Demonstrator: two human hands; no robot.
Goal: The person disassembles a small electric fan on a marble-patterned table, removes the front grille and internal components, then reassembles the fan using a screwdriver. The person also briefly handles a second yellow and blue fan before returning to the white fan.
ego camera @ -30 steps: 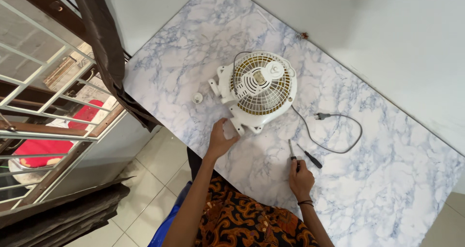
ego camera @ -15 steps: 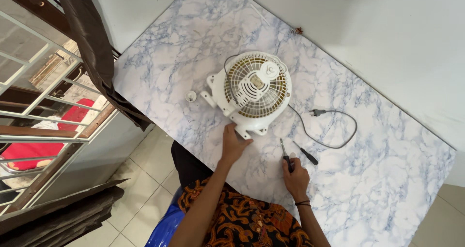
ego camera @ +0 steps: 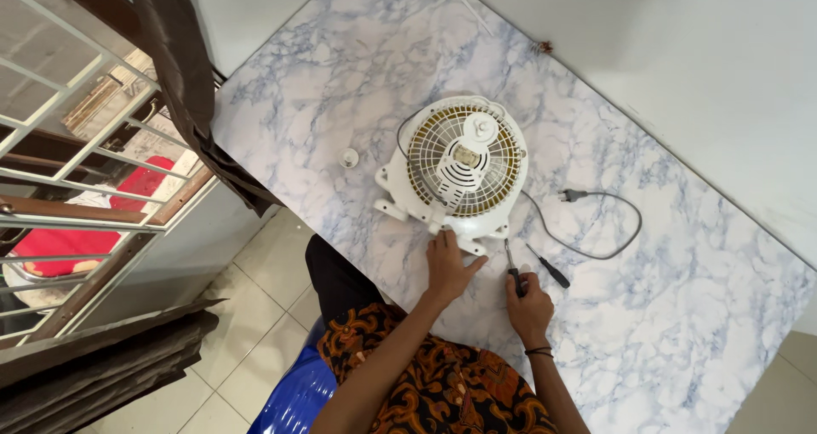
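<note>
Far left: a white metal window grille (ego camera: 59,136) with a red object (ego camera: 102,217) behind it, and beside it a dark brown curtain (ego camera: 183,77) hanging down past the table edge; below, a pale tiled floor (ego camera: 230,332) and a stack of dark corrugated sheets (ego camera: 94,366). Centre: a marble-patterned table (ego camera: 340,68), white with blue-grey veins, set against a white wall (ego camera: 681,51). On the table, left of the fan, a small white round cap (ego camera: 349,157), lying apart from everything else. Next, a small white fan (ego camera: 464,170), lying flat with its round grille facing up, yellowish behind the bars, its base bracket towards the person. Left hand (ego camera: 447,268): open, fingers spread, fingertips resting on the near edge of the fan's base. Right hand (ego camera: 529,308): closed around the black handle of a screwdriver (ego camera: 513,271), whose shaft points up towards the fan's lower right edge; whether the tip touches the fan cannot be told. Just right of it, a second screwdriver (ego camera: 549,268) with a black handle lies loose on the table. Further right, the fan's grey cord (ego camera: 608,230) loops across the table and ends in a plug (ego camera: 568,196). Bottom centre: the person's brown and orange patterned garment (ego camera: 442,383) and a blue seat (ego camera: 294,391)
</note>
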